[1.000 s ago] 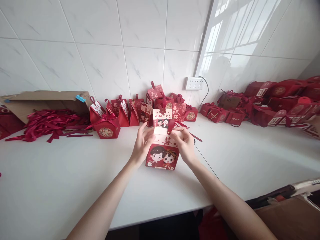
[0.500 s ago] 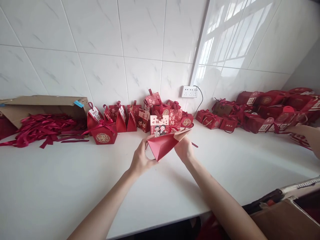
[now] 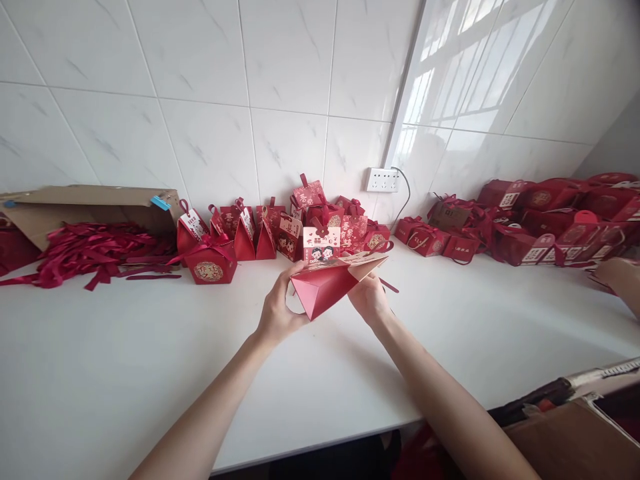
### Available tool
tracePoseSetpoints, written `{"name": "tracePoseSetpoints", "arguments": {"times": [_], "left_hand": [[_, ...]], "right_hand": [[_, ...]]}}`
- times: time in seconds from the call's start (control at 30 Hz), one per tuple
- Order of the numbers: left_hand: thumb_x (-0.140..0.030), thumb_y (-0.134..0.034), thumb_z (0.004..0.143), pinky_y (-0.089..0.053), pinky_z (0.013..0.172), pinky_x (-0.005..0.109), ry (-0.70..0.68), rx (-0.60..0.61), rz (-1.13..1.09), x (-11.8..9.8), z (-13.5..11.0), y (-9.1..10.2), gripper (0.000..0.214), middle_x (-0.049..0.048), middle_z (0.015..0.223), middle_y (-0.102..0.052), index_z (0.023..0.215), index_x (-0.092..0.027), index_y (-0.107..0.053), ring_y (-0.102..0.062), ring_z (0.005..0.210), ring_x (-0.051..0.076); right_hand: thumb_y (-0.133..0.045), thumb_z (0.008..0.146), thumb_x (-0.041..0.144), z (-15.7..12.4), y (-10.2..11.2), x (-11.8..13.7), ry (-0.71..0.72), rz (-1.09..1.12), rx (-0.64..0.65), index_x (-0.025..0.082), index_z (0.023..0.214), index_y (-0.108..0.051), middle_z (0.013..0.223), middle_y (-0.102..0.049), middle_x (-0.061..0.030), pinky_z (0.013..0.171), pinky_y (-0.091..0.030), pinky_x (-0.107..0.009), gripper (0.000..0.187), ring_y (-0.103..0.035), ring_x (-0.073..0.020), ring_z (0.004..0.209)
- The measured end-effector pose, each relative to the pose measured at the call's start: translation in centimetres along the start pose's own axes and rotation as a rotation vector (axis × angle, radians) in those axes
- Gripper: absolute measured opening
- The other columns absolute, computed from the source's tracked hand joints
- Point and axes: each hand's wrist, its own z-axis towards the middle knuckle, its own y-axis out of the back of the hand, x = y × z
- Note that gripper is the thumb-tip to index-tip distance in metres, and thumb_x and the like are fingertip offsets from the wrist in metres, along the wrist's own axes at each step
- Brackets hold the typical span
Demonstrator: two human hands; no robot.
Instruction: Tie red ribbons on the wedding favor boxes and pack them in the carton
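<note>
Between my two hands, above the white table [image 3: 210, 360], is a red paper gift box [image 3: 327, 291], partly folded, its hollow pink inside facing me. My left hand [image 3: 280, 303] grips its left side, thumb below and fingers at the upper edge. My right hand [image 3: 370, 300] supports the right side from beneath, its fingers partly hidden behind the card. A dark red ribbon end [image 3: 390, 287] sticks out past the right hand. Just behind stands a box with a cartoon couple [image 3: 323, 243].
A cardboard carton [image 3: 95, 197] with a heap of red ribbons [image 3: 105, 250] lies at the left. Finished red boxes [image 3: 209, 267] line the wall; more red boxes [image 3: 540, 227] are piled at right. A power strip [image 3: 383, 180] is on the wall. Another person's hand [image 3: 617, 280] reaches in at the right edge.
The view has shifted slightly. My hands keep their hold on the gift box, which has tilted a little. The other person's hand at the right has moved slightly.
</note>
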Motion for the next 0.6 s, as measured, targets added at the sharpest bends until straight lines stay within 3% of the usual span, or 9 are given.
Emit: {"name": "tracePoseSetpoints", "arguments": {"times": [0.17,0.23,0.3,0.37,0.47,0.53,0.6], "left_hand": [[-0.030,-0.075,0.069,-0.050,0.094,0.042,-0.048,0.002,0.068,0.1,-0.1,-0.2,0.074,0.0155,0.127,-0.055,0.131,-0.021,-0.035,-0.054,0.120,0.029],[-0.028,-0.074,0.070,-0.048,0.097,0.044,-0.062,-0.016,0.116,0.2,-0.1,-0.2,0.071,0.0137,0.126,-0.055,0.130,-0.022,-0.036,-0.053,0.121,0.029],[-0.026,-0.073,0.071,-0.047,0.098,0.045,-0.063,-0.057,0.176,0.4,0.1,-0.2,0.069,0.0123,0.125,-0.056,0.130,-0.022,-0.038,-0.052,0.120,0.029],[-0.023,-0.072,0.072,-0.046,0.099,0.046,-0.063,-0.095,0.244,0.6,0.2,-0.2,0.067,0.0119,0.125,-0.055,0.130,-0.023,-0.038,-0.052,0.120,0.029],[-0.024,-0.071,0.074,-0.044,0.100,0.047,-0.110,-0.075,0.342,0.9,0.2,-0.2,0.065,0.0123,0.123,-0.056,0.130,-0.023,-0.038,-0.051,0.120,0.029],[-0.024,-0.070,0.076,-0.044,0.100,0.048,-0.178,-0.034,0.394,1.1,0.2,-0.2,0.063,0.0118,0.120,-0.058,0.130,-0.023,-0.038,-0.052,0.119,0.029],[-0.023,-0.069,0.077,-0.042,0.101,0.048,-0.247,-0.012,0.430,1.3,0.1,-0.2,0.061,0.0105,0.117,-0.061,0.129,-0.024,-0.039,-0.053,0.118,0.028]], "right_hand": [[-0.064,0.068,0.029,-0.2,-0.6,0.2,0.017,-0.066,0.017,0.023,0.104,-0.058,0.117,-0.064,-0.0065,0.099,-0.044,-0.045,0.037,-0.058,-0.0258,0.111],[-0.063,0.073,0.033,-0.6,-0.9,0.2,0.075,-0.167,-0.064,0.025,0.105,-0.052,0.116,-0.062,-0.0071,0.094,-0.047,-0.046,0.034,-0.058,-0.0248,0.108],[-0.063,0.077,0.035,-1.1,-1.0,0.1,0.253,-0.349,-0.206,0.025,0.097,-0.049,0.113,-0.059,-0.0059,0.090,-0.047,-0.046,0.026,-0.057,-0.0229,0.107],[-0.062,0.080,0.035,-1.7,-1.1,0.0,0.525,-0.621,-0.262,0.025,0.083,-0.047,0.111,-0.056,-0.0059,0.091,-0.045,-0.046,0.018,-0.053,-0.0227,0.109],[-0.062,0.081,0.028,-2.4,-1.3,-0.3,0.850,-0.994,-0.063,0.024,0.075,-0.050,0.109,-0.054,-0.0082,0.092,-0.043,-0.046,0.015,-0.053,-0.0248,0.109],[-0.060,0.084,0.025,-2.7,-1.5,-0.5,0.936,-1.116,0.073,0.025,0.084,-0.056,0.108,-0.056,-0.0089,0.090,-0.043,-0.045,0.005,-0.055,-0.0254,0.106],[-0.057,0.087,0.023,-2.9,-1.7,-0.6,0.953,-1.175,0.109,0.026,0.097,-0.058,0.108,-0.058,-0.0090,0.089,-0.042,-0.045,0.010,-0.056,-0.0255,0.106]]}}
